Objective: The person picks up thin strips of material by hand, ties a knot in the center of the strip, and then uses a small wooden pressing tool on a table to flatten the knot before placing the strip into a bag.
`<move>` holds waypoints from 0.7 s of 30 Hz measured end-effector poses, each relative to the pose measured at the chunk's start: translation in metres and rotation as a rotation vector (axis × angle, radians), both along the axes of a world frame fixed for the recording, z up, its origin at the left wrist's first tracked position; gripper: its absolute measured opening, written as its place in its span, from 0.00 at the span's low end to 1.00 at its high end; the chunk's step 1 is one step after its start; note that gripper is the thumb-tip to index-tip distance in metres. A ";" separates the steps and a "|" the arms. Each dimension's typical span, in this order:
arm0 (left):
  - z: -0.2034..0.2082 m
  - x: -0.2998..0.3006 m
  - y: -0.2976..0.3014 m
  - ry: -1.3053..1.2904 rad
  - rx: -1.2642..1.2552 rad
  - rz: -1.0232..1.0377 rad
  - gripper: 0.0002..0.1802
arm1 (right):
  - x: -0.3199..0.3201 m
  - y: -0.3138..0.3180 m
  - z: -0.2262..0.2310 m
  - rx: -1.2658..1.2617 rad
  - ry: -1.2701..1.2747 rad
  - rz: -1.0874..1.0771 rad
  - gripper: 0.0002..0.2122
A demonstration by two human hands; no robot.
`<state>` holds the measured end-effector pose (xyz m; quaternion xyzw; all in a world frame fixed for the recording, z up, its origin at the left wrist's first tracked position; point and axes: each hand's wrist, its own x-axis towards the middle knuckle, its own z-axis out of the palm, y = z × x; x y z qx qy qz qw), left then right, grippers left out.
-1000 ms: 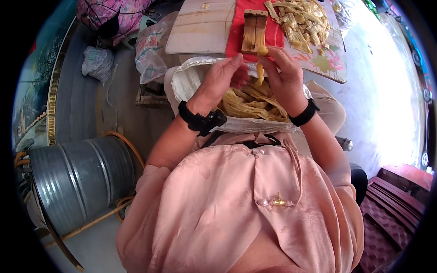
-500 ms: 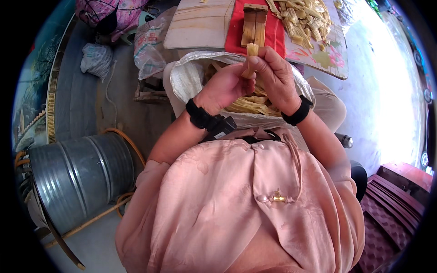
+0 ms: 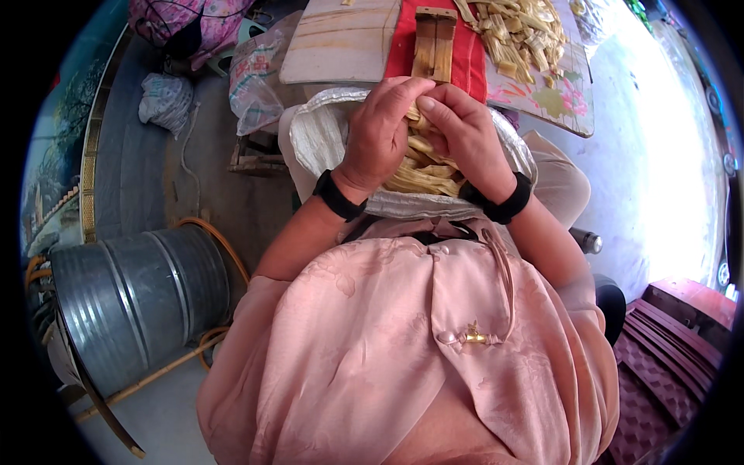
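Over an open white woven sack on my lap, both of my hands meet at the fingertips. My left hand and my right hand are closed on a pale yellow dried strip, which shows only partly between them. More long strips of the same look lie inside the sack. Just beyond my fingers, a wooden block with a groove along its middle rests on a red cloth. Neither hand touches the block, as far as I can see.
A pile of flat yellow pieces sits at the table's far right. The pale tabletop has an edge just past the sack. Left are plastic bags and a ribbed metal drum; dark red panels stand at right.
My left hand has turned over, its back now upward, and moved up beside the right fingers. The strip's end that stood above my fingers is now lower and mostly covered.
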<state>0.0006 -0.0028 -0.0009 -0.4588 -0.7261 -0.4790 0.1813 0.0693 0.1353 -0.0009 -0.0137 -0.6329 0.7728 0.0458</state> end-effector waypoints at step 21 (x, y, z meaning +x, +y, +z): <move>0.002 0.010 0.002 -0.820 0.199 -0.173 0.06 | 0.007 0.019 0.011 -0.102 -0.041 -0.003 0.08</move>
